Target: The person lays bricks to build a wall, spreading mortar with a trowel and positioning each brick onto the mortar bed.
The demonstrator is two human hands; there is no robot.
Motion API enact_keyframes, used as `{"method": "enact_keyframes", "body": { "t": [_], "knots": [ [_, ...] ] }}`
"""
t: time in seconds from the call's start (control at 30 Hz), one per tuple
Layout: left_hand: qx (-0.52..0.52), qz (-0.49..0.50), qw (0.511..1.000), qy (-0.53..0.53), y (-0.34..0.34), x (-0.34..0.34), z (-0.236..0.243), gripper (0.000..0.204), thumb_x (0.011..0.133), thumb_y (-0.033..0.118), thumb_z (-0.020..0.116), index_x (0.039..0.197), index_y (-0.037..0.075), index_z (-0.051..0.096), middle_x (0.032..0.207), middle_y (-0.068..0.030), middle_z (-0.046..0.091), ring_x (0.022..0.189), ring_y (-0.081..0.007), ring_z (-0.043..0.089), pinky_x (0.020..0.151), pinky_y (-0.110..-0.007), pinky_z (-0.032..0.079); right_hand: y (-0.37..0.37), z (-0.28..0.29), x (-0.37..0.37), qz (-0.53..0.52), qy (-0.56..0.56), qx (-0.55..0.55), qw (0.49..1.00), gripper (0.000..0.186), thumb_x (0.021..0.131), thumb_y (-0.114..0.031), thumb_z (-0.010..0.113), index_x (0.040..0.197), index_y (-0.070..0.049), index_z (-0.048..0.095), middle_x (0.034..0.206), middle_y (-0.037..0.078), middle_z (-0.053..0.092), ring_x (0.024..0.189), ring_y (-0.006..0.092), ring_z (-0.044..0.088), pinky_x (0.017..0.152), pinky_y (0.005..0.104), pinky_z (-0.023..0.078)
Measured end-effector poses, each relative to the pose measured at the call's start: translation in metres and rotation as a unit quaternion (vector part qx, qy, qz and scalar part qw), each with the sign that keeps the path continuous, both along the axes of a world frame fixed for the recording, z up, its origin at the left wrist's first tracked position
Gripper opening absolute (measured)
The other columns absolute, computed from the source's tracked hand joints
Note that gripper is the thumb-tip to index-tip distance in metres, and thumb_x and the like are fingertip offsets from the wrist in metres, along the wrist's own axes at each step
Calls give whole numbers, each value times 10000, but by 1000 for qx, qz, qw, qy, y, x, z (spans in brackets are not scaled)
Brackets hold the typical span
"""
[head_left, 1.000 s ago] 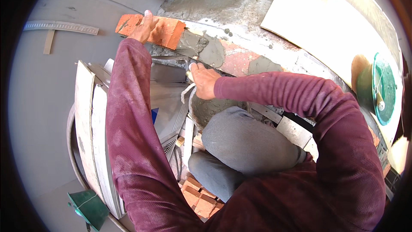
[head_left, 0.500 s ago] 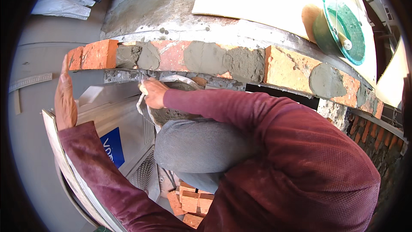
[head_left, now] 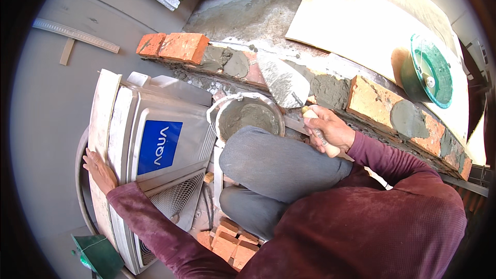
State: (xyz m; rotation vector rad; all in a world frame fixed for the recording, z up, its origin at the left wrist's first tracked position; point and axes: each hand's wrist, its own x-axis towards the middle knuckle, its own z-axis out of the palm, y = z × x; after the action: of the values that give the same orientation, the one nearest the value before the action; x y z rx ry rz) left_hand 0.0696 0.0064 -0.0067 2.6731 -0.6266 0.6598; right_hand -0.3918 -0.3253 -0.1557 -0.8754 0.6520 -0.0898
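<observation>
The right hand (head_left: 330,129), just right of the bucket (head_left: 222,122), had its fingers clamped around the pale handle of the trowel (head_left: 284,80). The trowel slanted beyond the bucket on its right side, its blade (smeared grey) over the wall (head_left: 372,101) running behind the bucket; whether blade and wall touched, I couldn't tell. The left hand (head_left: 101,170), well left of the bucket, rested against the board (head_left: 105,108), fingers straight and slightly apart. Between board and bucket stood a white unit (head_left: 194,119). Two orange bricks (head_left: 183,47) sat on the wall, beyond the bucket to the left.
</observation>
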Motion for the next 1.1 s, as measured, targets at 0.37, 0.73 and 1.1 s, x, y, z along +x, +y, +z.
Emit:
{"method": "enact_keyframes", "body": {
  "t": [0.37,0.73,1.1],
  "knots": [
    [18,-19,998,-53,-15,-26,15,833,930,672,87,1404,86,441,1514,-181,291,1442,-333,153,1168,-474,59,12,1,96,-39,-234,315,919,304,1005,-369,409,1082,-81,470,830,29,508,710,149,517,582,333,475],
    [79,-37,995,-38,-21,-35,19,770,966,605,98,1289,96,578,1483,-144,366,1431,-321,189,1164,-521,62,54,-10,329,-192,-121,218,949,176,819,-211,642,820,-132,484,580,-20,470,444,116,464,406,304,407],
    [28,-33,999,-32,-23,-31,13,762,937,659,171,1250,123,614,1433,-125,444,1417,-278,254,1179,-478,71,71,-33,347,-222,-75,151,960,109,813,-135,585,837,-105,483,584,-10,467,444,112,464,402,307,409]
  ]
}}
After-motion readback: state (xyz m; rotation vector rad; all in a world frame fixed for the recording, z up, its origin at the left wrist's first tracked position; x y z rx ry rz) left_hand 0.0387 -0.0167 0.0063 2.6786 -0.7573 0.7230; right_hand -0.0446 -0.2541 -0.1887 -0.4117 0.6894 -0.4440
